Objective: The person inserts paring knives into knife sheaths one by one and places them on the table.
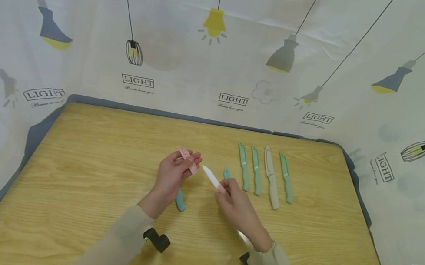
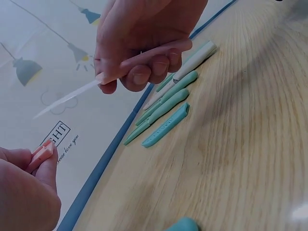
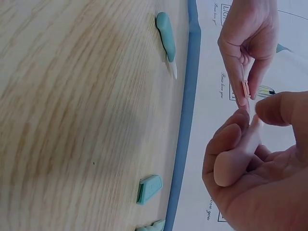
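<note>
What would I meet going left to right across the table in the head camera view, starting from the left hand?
Left hand pinching a pink sheath → white blade of the knife gripped by the right hand → green knife → second green knife → beige knife → last green knife.

The head camera looks down over the table (image 1: 76,156); both wrist cameras sit close, sharing its wooden top.

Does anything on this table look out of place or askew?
Mostly tidy: four sheathed knives lie in a neat row. One unsheathed teal knife lies apart under the left hand, and its teal sheath lies loose beside the right hand.
</note>
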Demonstrator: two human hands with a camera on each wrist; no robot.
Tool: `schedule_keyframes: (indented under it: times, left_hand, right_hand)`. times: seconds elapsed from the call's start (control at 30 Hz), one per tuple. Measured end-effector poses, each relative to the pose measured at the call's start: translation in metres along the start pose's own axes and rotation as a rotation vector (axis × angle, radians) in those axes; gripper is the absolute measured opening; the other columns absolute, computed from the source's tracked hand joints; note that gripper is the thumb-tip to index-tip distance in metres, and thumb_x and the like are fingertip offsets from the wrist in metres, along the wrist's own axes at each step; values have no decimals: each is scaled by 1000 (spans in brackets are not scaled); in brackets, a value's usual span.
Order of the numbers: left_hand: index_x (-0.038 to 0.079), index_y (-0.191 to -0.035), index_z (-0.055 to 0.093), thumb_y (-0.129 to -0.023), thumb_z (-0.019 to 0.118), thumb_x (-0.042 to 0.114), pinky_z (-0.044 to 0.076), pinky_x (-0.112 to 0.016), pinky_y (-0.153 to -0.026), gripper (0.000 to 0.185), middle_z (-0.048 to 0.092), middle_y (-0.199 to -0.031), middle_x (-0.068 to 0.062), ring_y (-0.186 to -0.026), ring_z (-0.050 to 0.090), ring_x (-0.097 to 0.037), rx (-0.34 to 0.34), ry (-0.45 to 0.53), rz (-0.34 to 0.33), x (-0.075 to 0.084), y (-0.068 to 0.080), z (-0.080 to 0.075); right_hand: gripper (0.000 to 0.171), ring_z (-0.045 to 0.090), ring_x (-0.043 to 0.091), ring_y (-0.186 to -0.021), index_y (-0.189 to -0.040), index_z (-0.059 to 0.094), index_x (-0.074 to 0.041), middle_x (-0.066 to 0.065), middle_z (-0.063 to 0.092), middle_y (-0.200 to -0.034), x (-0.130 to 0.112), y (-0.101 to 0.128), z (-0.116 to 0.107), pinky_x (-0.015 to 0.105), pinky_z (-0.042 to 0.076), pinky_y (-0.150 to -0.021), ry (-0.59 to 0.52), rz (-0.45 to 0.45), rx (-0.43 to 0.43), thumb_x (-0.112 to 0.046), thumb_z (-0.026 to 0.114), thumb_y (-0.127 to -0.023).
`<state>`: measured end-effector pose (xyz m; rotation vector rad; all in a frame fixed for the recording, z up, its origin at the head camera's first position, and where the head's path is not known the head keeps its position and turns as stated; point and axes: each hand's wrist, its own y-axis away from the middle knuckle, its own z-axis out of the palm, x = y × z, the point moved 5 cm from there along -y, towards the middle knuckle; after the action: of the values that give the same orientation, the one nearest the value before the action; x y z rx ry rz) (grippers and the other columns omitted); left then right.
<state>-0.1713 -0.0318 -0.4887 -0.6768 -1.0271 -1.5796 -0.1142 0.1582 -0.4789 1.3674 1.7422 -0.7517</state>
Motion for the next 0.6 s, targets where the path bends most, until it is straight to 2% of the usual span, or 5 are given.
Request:
schedule_keyframes:
  times: [0.13, 0.37, 0.6]
  left_hand:
    - [-15, -140, 46, -106, 56, 1, 57, -31, -98, 38, 63, -133, -28, -114, 71, -23, 0, 2, -1, 1, 0, 3]
    - [-13, -136, 49, -105, 56, -2, 58, -33, -98, 33, 64, -131, -30, -114, 71, -26, 17, 48, 6, 1, -2, 4]
    - [-11, -132, 52, -104, 57, -3, 58, -34, -98, 30, 64, -129, -30, -124, 64, -38, 29, 76, 24, 0, -3, 4]
  right_hand:
    - [17, 49, 11, -62, -115, 61, -3, 3, 62, -83, -1, 1, 0, 23, 44, -52, -7, 10, -17, -16, 53, -109]
    - [16, 49, 10, -61, -113, 64, -3, 2, 61, -81, -2, 2, 1, 22, 43, -51, -1, 42, -31, -14, 54, -109]
    - [15, 50, 10, -63, -112, 65, -4, -3, 60, -79, -1, 2, 1, 23, 45, -53, 34, 40, -8, -15, 56, -108]
